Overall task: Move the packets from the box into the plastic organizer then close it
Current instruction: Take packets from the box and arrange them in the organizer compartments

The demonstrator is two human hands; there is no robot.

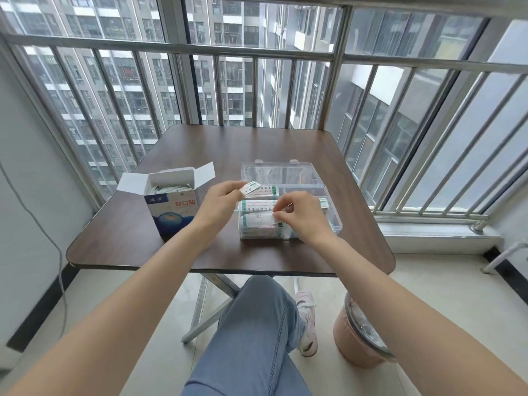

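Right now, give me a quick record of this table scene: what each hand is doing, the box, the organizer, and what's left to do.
left hand: pinches one packet above the organizer
right hand: fingers on a packet inside the organizer
box: open, upright, packets still inside, left of organizer
plastic organizer: clear, lid open toward the window, several packets inside
table: dark wood
remaining: more packets to move, lid to close

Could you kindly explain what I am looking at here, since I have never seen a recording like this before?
There is no machine: a person wears a camera on the head, looking forward and down at their own arms. On the brown table stands an opened blue and white box of packets, and beside it a clear plastic organizer with its lid laid open. The left hand pinches one packet above the organizer. The right hand fingers a packet already inside. More packets remain in the box.
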